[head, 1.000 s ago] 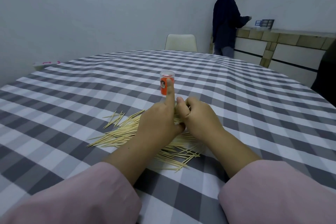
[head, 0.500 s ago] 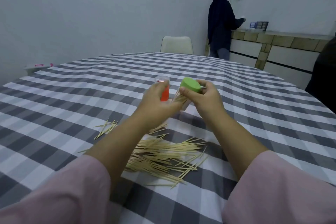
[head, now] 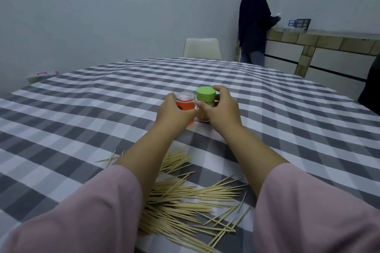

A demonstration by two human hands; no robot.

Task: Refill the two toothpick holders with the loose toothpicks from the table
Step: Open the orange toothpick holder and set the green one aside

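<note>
Two toothpick holders stand touching, mid-surface on checked cloth. The left hand (head: 174, 112) curls around the orange holder (head: 185, 107); the right hand (head: 221, 107) curls around the green-lidded holder (head: 205, 101). Risk: both look closed, so nothing can go in, and either forearm could scatter the loose toothpicks (head: 185, 201) lying beneath them, near the surface (head: 82, 109) edge
</note>
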